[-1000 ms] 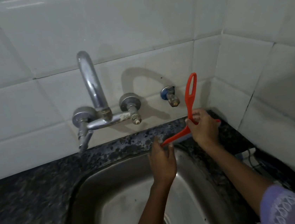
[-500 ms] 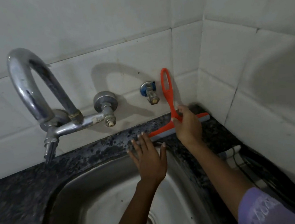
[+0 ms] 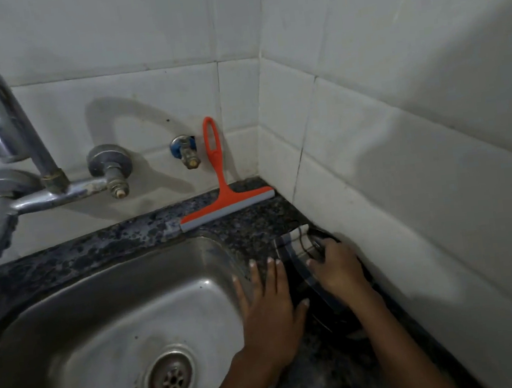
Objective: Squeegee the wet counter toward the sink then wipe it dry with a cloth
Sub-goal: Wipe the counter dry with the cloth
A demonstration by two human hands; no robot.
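An orange squeegee (image 3: 218, 179) with a grey blade stands on the dark speckled counter (image 3: 101, 246), its handle leaning on the tiled back wall; no hand touches it. A dark cloth with light stripes (image 3: 298, 243) lies on the counter strip to the right of the steel sink (image 3: 103, 323). My right hand (image 3: 336, 267) rests on the cloth with fingers curled into it. My left hand (image 3: 270, 304) lies flat, fingers spread, on the sink's right rim beside the cloth.
A chrome wall tap (image 3: 10, 151) with a tall spout overhangs the sink's left side. A small valve (image 3: 184, 151) sticks out of the wall just left of the squeegee handle. White tiled walls meet in a corner at the right. The sink drain (image 3: 170, 376) is open.
My right hand let go of the squeegee, left it leaning on the wall, and came down onto the cloth. My left hand moved from the sink's back edge to its right rim.
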